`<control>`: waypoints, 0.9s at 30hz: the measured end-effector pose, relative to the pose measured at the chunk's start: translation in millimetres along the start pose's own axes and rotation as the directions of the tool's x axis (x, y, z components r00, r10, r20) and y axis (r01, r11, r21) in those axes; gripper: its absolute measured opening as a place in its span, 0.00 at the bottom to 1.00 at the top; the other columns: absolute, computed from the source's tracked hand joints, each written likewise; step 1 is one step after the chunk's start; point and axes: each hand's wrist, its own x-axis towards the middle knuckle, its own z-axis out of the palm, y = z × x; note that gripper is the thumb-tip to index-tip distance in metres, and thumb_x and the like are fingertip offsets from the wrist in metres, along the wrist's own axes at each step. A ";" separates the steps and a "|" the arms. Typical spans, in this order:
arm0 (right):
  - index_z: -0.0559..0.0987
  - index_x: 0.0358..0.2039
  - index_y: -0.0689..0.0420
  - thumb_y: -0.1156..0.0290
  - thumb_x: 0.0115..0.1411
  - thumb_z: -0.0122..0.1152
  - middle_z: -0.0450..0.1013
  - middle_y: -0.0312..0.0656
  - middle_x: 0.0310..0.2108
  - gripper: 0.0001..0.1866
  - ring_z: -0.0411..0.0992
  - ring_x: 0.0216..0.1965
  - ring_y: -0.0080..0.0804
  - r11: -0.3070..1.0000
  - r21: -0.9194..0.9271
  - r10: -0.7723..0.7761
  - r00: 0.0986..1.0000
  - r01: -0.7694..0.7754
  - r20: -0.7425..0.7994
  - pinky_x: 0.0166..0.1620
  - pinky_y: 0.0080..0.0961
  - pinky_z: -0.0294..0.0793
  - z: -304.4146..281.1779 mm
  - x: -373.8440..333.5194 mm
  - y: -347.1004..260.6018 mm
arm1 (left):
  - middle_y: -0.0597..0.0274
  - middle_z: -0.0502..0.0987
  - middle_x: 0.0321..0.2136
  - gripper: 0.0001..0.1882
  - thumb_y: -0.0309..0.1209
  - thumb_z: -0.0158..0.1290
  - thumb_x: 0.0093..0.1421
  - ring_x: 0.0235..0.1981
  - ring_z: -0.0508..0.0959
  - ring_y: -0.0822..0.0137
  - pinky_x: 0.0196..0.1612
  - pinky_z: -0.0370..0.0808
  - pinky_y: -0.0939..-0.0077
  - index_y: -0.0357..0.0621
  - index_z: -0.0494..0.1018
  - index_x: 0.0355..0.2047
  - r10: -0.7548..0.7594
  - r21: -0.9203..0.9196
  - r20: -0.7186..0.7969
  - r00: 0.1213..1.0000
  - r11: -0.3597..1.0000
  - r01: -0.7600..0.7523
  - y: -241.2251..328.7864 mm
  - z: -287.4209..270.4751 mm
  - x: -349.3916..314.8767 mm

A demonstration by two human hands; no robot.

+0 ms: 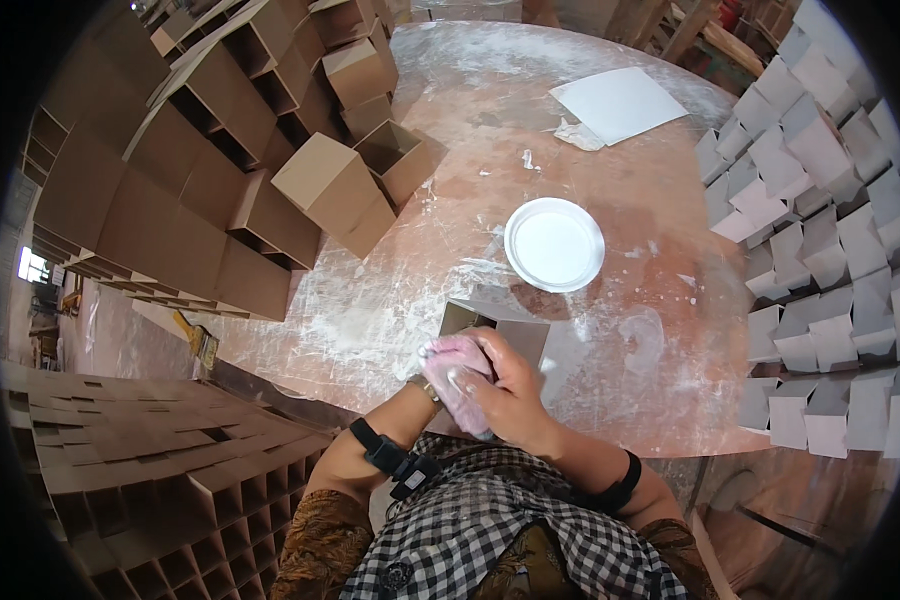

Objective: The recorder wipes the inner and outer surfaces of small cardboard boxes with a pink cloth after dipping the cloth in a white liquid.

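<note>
Over the near edge of the table, my two hands meet at a crumpled pink cloth (462, 398) with white smears. My right hand (513, 392) has its fingers closed round the cloth. My left hand (432, 372) is at the cloth's left side, mostly hidden by it, so its fingers cannot be made out. Just beyond and partly under the hands is an open cardboard box (522, 337), its lower part covered by my hands. Farther off, a round white bowl (554, 245) holds something white.
Brown cardboard boxes (335, 185) are piled at the left, with more stacked (170, 480) at lower left. Rows of white-covered boxes (825, 300) line the right side. A white sheet (620, 104) lies on the far part of the white-smeared table (450, 220). A yellow-handled brush (198, 338) rests at the left edge.
</note>
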 end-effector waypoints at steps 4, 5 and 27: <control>0.69 0.47 0.58 0.68 0.54 0.56 0.70 0.40 0.42 0.20 0.69 0.43 0.31 0.844 0.536 0.106 0.988 -0.031 -0.110 0.47 0.27 0.69 -39.2 -19.8 6.8 | 0.47 0.74 0.41 0.17 0.36 0.43 0.58 0.44 0.74 0.56 0.46 0.72 0.66 0.43 0.70 0.45 -0.124 -0.023 0.042 0.991 0.992 0.125 -70.9 2.9 8.0; 0.68 0.47 0.58 0.67 0.54 0.56 0.69 0.41 0.43 0.21 0.69 0.44 0.32 0.862 0.506 0.083 0.973 0.039 -0.217 0.49 0.28 0.69 -61.4 -27.1 13.4 | 0.47 0.74 0.40 0.17 0.37 0.44 0.58 0.43 0.74 0.56 0.45 0.72 0.65 0.43 0.70 0.44 -0.026 0.281 0.035 0.999 0.960 0.015 -62.4 0.1 12.5; 0.66 0.51 0.59 0.69 0.55 0.56 0.67 0.42 0.47 0.23 0.67 0.48 0.38 0.716 0.692 0.491 0.637 0.094 -0.594 0.51 0.36 0.68 -166.5 -164.2 127.7 | 0.57 0.73 0.45 0.22 0.42 0.44 0.64 0.48 0.71 0.68 0.51 0.66 0.77 0.42 0.67 0.52 -0.273 -0.122 -0.123 0.954 0.958 0.259 67.6 -25.4 16.5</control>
